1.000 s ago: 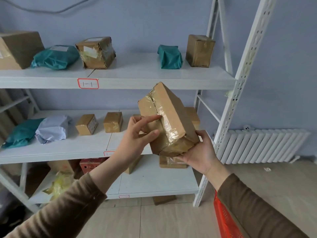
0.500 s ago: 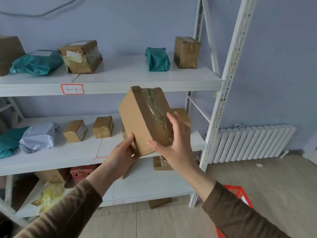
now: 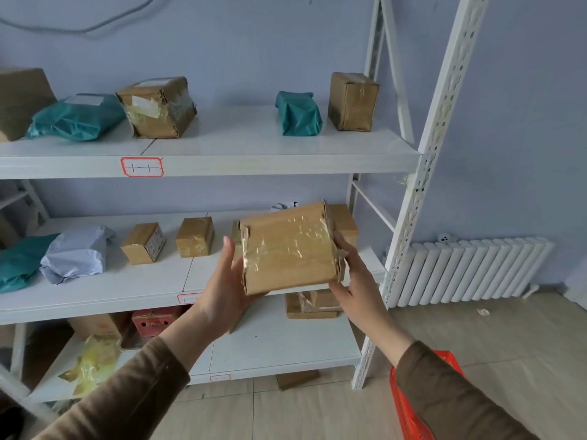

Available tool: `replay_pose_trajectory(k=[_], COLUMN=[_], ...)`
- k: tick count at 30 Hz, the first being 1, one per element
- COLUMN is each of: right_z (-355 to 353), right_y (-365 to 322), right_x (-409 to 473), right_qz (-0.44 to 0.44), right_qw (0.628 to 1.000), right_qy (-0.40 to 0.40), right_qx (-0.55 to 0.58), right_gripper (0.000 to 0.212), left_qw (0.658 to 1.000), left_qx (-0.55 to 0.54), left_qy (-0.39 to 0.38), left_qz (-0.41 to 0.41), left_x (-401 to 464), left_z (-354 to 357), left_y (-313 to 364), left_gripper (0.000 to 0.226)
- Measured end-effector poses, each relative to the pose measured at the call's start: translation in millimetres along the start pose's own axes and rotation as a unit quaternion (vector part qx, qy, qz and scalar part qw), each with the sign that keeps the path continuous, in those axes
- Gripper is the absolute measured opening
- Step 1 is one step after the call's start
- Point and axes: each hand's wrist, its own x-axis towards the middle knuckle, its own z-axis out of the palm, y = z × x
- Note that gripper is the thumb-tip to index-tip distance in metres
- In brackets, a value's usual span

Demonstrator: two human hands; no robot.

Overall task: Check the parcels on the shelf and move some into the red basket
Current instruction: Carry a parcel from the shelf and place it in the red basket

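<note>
Cardboard box (image 3: 287, 249), held before the middle shelf (image 3: 95, 290) in both hands' grip, left (image 3: 222, 287) beneath and right (image 3: 355, 277) curled round its crumpled end, looks light, stiff, tape-slick; best held by opposite ends.

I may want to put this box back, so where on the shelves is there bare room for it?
Top shelf: a wide bare stretch between the torn taped box and the small teal bag. Bottom shelf: bare in front of the flat box. The middle shelf's left half is crowded with the grey bag and two small boxes.
</note>
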Motion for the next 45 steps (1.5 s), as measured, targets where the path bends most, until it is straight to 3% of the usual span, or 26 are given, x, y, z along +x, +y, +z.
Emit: replay_pose_trajectory(k=[3, 5, 7, 10, 12, 13, 15, 18, 23, 26, 31, 33, 35, 36, 37, 39, 40, 41, 43, 45], right_z=[2.6, 5.6, 9.0, 12.9, 14.9, 15.0, 13.6, 13.9, 21.7, 28.7, 38.2, 35.4, 26.7, 20.6, 13.7, -1.0, -7.4, -12.6, -19.1, -23.0], right_y=[6.2, 8.6, 8.1, 0.6, -15.2, -25.9, -37.6, -40.1, -38.0, -35.5, -41.3, -35.8, -29.0, -27.0, -24.5, -21.4, -21.2, -21.6, -22.3, -19.7], right_x=[-1.7, -3.5, -7.0, -7.3, -6.8, -6.5, -7.4, -10.7, -14.2, -13.4, -13.4, -12.7, -12.1, -11.2, -9.6, -5.0, -1.4, 2.6, 7.5, 5.5], right_qz=[-0.052, -0.068, -0.022, 0.137, 0.208, 0.242, 0.273, 0.257, 0.234, 0.228, 0.209, 0.223, 0.26, 0.257, 0.226, 0.108, 0.054, 0.02, 0.0, -0.004], right_qw=[0.997, 0.995, 0.999, 0.977, 0.931, 0.899, 0.865, 0.869, 0.878, 0.873, 0.853, 0.862, 0.895, 0.924, 0.955, 0.994, 0.992, 0.978, 0.939, 0.929], right_qy=[-0.004, -0.015, -0.018, -0.023, -0.042, -0.04, -0.04, -0.062, -0.052, -0.026, -0.001, -0.037, -0.039, -0.023, -0.003, 0.002, -0.032, -0.092, -0.216, -0.25], right_qx=[-0.053, -0.068, -0.016, 0.163, 0.298, 0.362, 0.419, 0.418, 0.414, 0.431, 0.477, 0.454, 0.361, 0.282, 0.191, -0.012, -0.109, -0.188, -0.268, -0.272], right_gripper=[0.091, 0.093, 0.098, 0.064, 0.033, 0.03, 0.047, 0.062, 0.051, 0.055, 0.061, 0.08, 0.116, 0.128, 0.132, 0.134, 0.135, 0.135, 0.134, 0.132], left_qw=[1.0, 0.999, 0.998, 0.989, 0.981, 0.976, 0.97, 0.97, 0.971, 0.973, 0.978, 0.979, 0.971, 0.953, 0.912, 0.753, 0.67, 0.61, 0.544, 0.517], left_qx=[-0.011, -0.017, 0.015, 0.079, 0.111, 0.128, 0.145, 0.141, 0.142, 0.149, 0.168, 0.182, 0.228, 0.294, 0.401, 0.647, 0.727, 0.772, 0.809, 0.82], left_qy=[-0.011, -0.024, -0.06, -0.097, -0.127, -0.141, -0.159, -0.162, -0.163, -0.152, -0.125, -0.096, -0.071, -0.056, -0.043, -0.039, -0.045, -0.059, -0.102, -0.146], left_qz=[-0.025, -0.024, 0.006, 0.077, 0.1, 0.107, 0.118, 0.114, 0.102, 0.087, 0.0, -0.002, 0.019, 0.042, 0.07, 0.116, 0.143, 0.169, 0.199, 0.197], left_x=[0.7, 0.7, -1.5, -6.0, -7.8, -7.7, -8.6, -6.2, -6.8, -5.7, 0.1, 2.7, 5.0, 7.4, 11.5, 14.8, 14.1, 13.1, 12.8, 13.5], left_z=[-2.6, -8.0, -11.5, -20.1, -24.3, -25.7, -27.3, -33.8, -37.8, -37.1, -33.9, -34.0, -36.7, -38.6, -41.8, -40.6, -35.6, -29.5, -14.4, -0.2], left_y=[1.2, -1.0, -0.9, 2.0, 2.1, 0.4, -2.8, -9.7, -14.0, -14.3, -18.3, -11.7, 2.5, 10.3, 17.7, 30.8, 35.7, 39.3, 44.6, 47.0], left_gripper=[0.083, 0.076, 0.068, 0.081, 0.094, 0.094, 0.094, 0.095, 0.098, 0.089, 0.079, 0.077, 0.089, 0.095, 0.1, 0.105, 0.105, 0.106, 0.106, 0.103])
